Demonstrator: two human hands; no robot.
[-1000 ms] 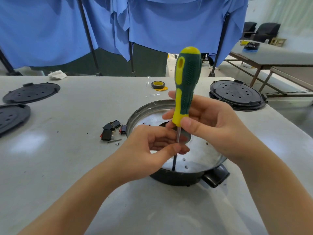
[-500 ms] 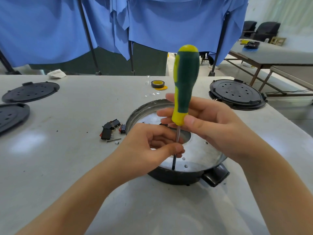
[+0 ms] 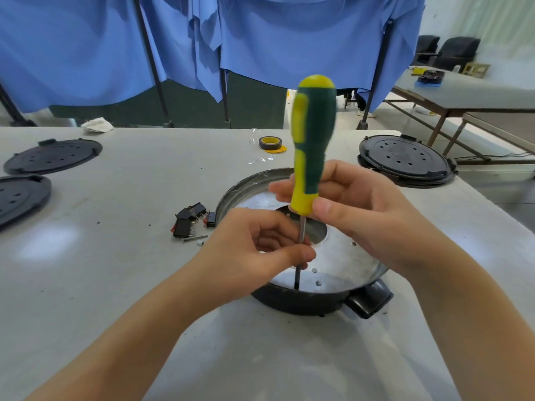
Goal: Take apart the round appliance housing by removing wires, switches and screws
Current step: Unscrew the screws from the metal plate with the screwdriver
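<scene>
The round appliance housing (image 3: 341,256) sits near the front of the grey surface (image 3: 121,285), a shallow metal pan with a dark outer wall, a large round opening in its floor and a black handle lug (image 3: 369,302) at its near right edge. Standing upright inside it is a green and yellow screwdriver (image 3: 311,146), its tip down on the pan floor close to the near rim, beside two small holes. The left hand (image 3: 254,253) reaches in over the near rim and pinches the bare metal shaft low down between thumb and fingertips, its grip clamped on the shaft. The right hand (image 3: 356,209) holds the yellow lower end of the handle, thumb in front and fingers curled behind, its grip closed around it.

Just left of the housing lie loose black switches (image 3: 189,219) with red faces, and a screw (image 3: 195,238) close in front of them. Farther back, a roll of tape (image 3: 270,143) rests on the surface behind the housing. A black perforated disc (image 3: 405,159) lies to the far right, and two more black discs (image 3: 52,156) lie at the far left. Beyond the surface hangs blue cloth (image 3: 289,39) on dark poles, with another table (image 3: 469,94) off to the right.
</scene>
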